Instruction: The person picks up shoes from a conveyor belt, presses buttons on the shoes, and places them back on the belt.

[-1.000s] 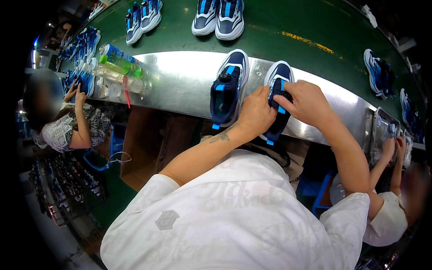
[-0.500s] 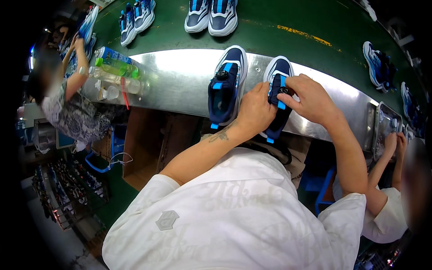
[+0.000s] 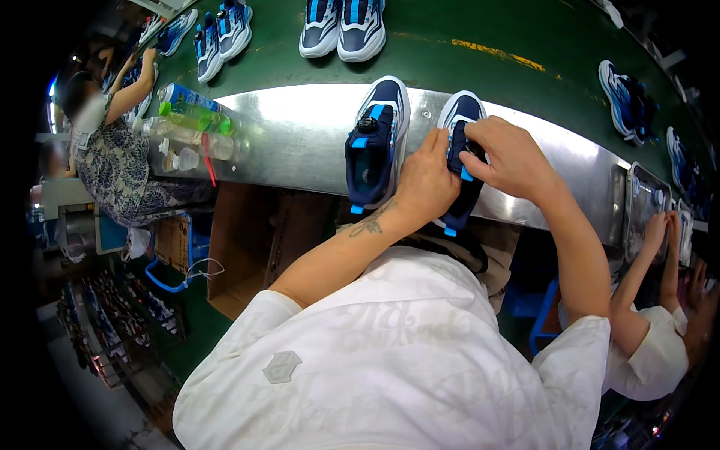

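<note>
A navy and white sneaker [image 3: 460, 112] with bright blue tabs stands on the metal ledge in front of me. My left hand [image 3: 427, 180] grips this sneaker along its left side, fingers at the upper. Over the tongue, the thumb and fingers of my right hand [image 3: 511, 159] close on the round black dial, which they mostly cover. Just left of it stands the matching sneaker [image 3: 388, 112], untouched, toe pointing away. Its black dial [image 3: 368, 125] and blue pull tab show plainly.
Beyond the metal ledge [image 3: 285, 127] runs a green belt [image 3: 442, 71] carrying several similar sneakers [image 3: 361, 34]. Plastic bottles [image 3: 195, 112] lie at the left of the ledge. A metal tray [image 3: 645, 187] sits at the right. Co-workers sit on both sides; an open cardboard box [image 3: 236, 247] is below.
My right-hand fingers have shifted slightly over the dial, while my left hand keeps its place. Sneakers on the belt have moved a little left. The co-worker at left has changed posture, arms raised.
</note>
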`<state>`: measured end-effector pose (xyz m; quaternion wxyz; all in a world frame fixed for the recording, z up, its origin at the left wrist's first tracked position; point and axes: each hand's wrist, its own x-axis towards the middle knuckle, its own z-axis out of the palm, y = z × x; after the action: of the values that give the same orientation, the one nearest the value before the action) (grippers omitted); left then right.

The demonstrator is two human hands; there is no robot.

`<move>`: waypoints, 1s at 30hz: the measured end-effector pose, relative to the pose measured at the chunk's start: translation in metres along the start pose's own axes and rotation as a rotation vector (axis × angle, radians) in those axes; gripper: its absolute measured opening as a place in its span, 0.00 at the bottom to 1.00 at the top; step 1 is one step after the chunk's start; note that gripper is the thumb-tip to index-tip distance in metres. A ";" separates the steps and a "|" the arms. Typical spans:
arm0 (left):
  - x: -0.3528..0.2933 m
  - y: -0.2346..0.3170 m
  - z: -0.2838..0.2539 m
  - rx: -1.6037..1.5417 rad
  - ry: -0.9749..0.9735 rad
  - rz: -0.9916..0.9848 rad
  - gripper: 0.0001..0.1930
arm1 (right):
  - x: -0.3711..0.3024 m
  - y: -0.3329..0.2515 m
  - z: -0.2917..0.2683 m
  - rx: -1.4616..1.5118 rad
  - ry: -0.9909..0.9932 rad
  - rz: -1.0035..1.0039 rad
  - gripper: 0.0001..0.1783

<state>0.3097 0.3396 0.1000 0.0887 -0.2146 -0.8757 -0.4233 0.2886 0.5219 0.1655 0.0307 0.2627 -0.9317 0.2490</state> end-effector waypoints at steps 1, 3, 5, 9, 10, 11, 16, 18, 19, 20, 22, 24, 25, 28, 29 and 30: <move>-0.001 -0.002 0.002 0.001 -0.015 -0.006 0.24 | 0.002 0.000 -0.003 -0.012 -0.020 -0.024 0.12; 0.002 -0.004 0.001 -0.007 -0.026 -0.044 0.22 | 0.000 0.005 -0.011 0.366 0.042 0.133 0.10; 0.003 -0.005 0.002 -0.032 -0.032 -0.124 0.18 | 0.004 -0.009 -0.044 0.329 0.134 0.046 0.07; 0.005 -0.007 0.003 -0.021 -0.080 -0.093 0.21 | -0.002 -0.028 -0.052 0.041 0.065 0.041 0.06; 0.004 -0.008 0.002 -0.027 -0.067 -0.077 0.20 | -0.005 -0.021 -0.049 0.055 0.014 0.138 0.07; 0.004 -0.010 0.004 -0.039 -0.047 -0.062 0.20 | -0.009 -0.012 -0.049 0.087 0.022 0.116 0.08; 0.004 -0.008 0.004 -0.031 -0.040 -0.044 0.18 | -0.021 0.005 -0.022 0.150 -0.045 0.007 0.14; 0.003 -0.008 0.004 -0.049 -0.047 -0.057 0.19 | -0.017 -0.005 -0.021 0.080 -0.076 0.012 0.12; 0.003 -0.009 0.003 -0.037 -0.051 -0.066 0.19 | -0.015 -0.006 -0.018 0.060 -0.069 0.008 0.11; 0.003 -0.008 0.003 -0.028 -0.056 -0.076 0.20 | -0.013 -0.005 -0.016 0.037 -0.064 0.005 0.10; 0.003 -0.006 0.001 -0.017 -0.064 -0.099 0.19 | -0.011 -0.004 -0.014 -0.020 -0.060 0.008 0.11; 0.003 -0.001 -0.002 -0.014 -0.072 -0.124 0.18 | -0.009 -0.006 -0.013 -0.090 -0.063 0.022 0.12; 0.003 -0.001 -0.001 -0.017 -0.065 -0.118 0.18 | -0.007 -0.006 -0.013 -0.110 -0.075 0.031 0.13; 0.003 -0.004 0.000 -0.026 -0.048 -0.113 0.18 | -0.001 -0.007 -0.010 -0.158 -0.115 0.052 0.17; 0.003 -0.004 0.000 -0.029 -0.050 -0.110 0.18 | -0.001 -0.006 -0.008 -0.169 -0.126 0.060 0.18; 0.003 -0.004 0.000 -0.033 -0.052 -0.108 0.18 | 0.000 -0.005 -0.005 -0.180 -0.137 0.068 0.19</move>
<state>0.3054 0.3381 0.0980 0.0394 -0.1795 -0.8809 -0.4363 0.2905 0.5207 0.1723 -0.0180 0.2433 -0.9586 0.1469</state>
